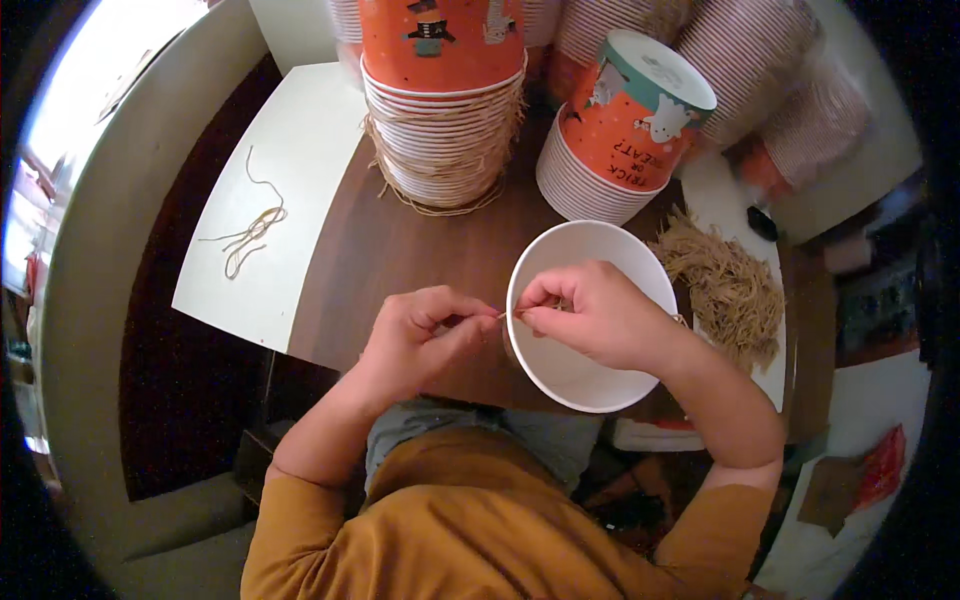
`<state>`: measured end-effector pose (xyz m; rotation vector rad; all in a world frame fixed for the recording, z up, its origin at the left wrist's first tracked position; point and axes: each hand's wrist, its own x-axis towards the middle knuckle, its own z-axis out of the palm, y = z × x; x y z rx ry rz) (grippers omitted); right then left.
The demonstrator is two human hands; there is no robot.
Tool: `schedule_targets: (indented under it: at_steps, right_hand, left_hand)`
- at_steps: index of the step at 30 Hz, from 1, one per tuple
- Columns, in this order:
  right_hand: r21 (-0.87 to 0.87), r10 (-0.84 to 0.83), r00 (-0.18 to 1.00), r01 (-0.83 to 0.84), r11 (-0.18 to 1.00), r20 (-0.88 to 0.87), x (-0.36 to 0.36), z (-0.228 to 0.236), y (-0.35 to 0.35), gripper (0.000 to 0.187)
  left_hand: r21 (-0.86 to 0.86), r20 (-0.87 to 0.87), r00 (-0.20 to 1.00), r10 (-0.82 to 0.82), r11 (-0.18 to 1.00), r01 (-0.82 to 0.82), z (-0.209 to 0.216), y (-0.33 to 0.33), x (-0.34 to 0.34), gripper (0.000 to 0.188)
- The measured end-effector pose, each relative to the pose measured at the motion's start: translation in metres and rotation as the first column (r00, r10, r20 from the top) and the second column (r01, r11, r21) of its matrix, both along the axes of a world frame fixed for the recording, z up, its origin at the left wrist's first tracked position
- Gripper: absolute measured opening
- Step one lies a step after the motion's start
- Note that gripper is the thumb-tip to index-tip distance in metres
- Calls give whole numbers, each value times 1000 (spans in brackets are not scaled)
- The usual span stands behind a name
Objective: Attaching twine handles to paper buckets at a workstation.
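Head view: a dark brown wooden tabletop (pixel 400 250) fills the middle, a pale cream board (pixel 290 180) lying on it at 10 o'clock with 1 loose tan string (pixel 250 228) curled on top. At 12 o'clock rises a tall stack of orange printed paper buckets (pixel 445 110) with twine handles splaying from the rims; a 2nd, tilted stack of orange paper buckets (pixel 620 135) leans at 1 o'clock, and a heap of tan twine pieces (pixel 725 285) sits at 3 o'clock on a white sheet.

Dead centre, the white-lined paper bucket (pixel 590 315) lies with its mouth facing up toward the camera. The left hand (pixel 420 335) is curled shut, thumb and forefinger pinching a thin strand of twine (pixel 503 315) just outside the rim at 9 o'clock. The right hand (pixel 595 310) is closed too, fingertips nipping the same strand from over the bucket's mouth. Both hands nearly touch.

To my eye, this is fine threading work: keep the strand taut and short between the 2 pinches, steady the bucket against the body, and feed straight. Whether there is a hole in the rim, I cannot tell.
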<state>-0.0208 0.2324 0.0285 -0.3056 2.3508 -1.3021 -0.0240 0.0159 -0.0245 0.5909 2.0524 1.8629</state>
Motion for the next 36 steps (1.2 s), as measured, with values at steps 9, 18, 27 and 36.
schedule_targets:
  at_steps: [9,18,27,36]
  right_hand:
    - [276,68,936,32,961,-346,38,14,-17,36]
    - [401,176,813,76,913,-554,43,3,-13,13]
    - [400,164,826,79,913,-539,42,4,-15,12]
    - [313,93,850,88,946,-518,45,6,-9,15]
  left_hand:
    - [208,212,963,166,955,-210,-24,-27,7,11]
    - [66,215,899,381,913,-402,-34,-63,8,8]
    - [-86,-323,939,119,984,-154,-15,7,20,30]
    - [-52,-79,993,-89,995,85,-27,-6,14,13]
